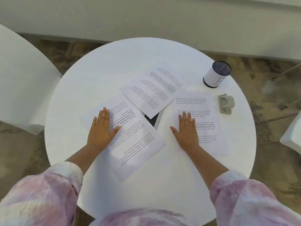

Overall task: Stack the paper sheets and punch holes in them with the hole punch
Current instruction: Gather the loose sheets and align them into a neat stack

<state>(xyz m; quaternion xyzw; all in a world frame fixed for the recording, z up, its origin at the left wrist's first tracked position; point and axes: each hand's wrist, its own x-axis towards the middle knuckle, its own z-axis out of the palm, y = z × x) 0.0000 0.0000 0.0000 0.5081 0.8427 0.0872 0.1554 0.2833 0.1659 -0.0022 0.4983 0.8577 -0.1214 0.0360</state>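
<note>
We count three printed paper sheets: one at left [130, 141], one in the middle [154, 90], one at right [203, 118]. We see one hole punch [225, 103], one cylindrical container [215, 75], one dark tablet-like object [154, 119] partly hidden under the sheets, one round counter [97, 66], and two hands, left [101, 129] and right [187, 129].

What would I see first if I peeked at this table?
Two flat hands, the left hand and right hand, each pressing a printed sheet on the round white table. A third sheet lies between them farther back, and a grey hole punch waits at the right edge.
</note>
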